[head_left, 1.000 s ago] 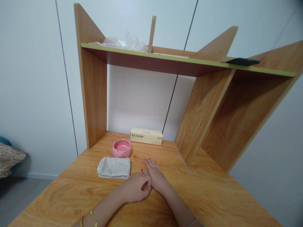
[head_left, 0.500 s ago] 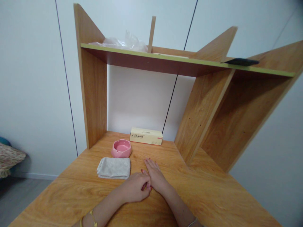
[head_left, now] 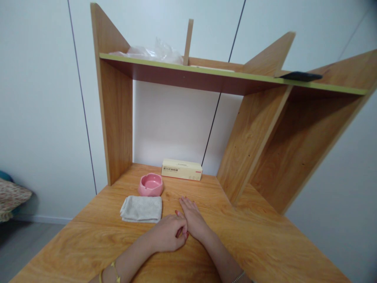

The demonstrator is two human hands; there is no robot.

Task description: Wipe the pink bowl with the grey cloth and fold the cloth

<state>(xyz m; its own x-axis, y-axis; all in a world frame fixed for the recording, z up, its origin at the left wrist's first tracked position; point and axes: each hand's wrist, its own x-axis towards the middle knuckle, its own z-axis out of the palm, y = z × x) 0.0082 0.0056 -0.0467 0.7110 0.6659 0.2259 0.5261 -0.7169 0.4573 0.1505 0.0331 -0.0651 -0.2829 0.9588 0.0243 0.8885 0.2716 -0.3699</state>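
Note:
My left hand (head_left: 170, 234) rests on the wooden desk with its fingers curled in, touching the thumb side of my right hand. I see no object in its grip, though some fingertips are hidden. My right hand (head_left: 192, 217) lies palm down on the wood, fingers stretched forward, holding nothing. Left of the hands is a folded grey cloth (head_left: 141, 209), close to my left wrist but apart from it. Just behind the cloth sits a pink faceted ashtray (head_left: 150, 185). A pale yellow cling film box (head_left: 182, 169) stands at the back of the desk.
A wooden shelf unit rises from the desk, with a left side panel (head_left: 118, 125) and a right divider (head_left: 250, 145). Its upper shelf holds a clear plastic bag (head_left: 159, 53) and a dark flat object (head_left: 302, 76). Patterned fabric (head_left: 13, 196) shows at far left.

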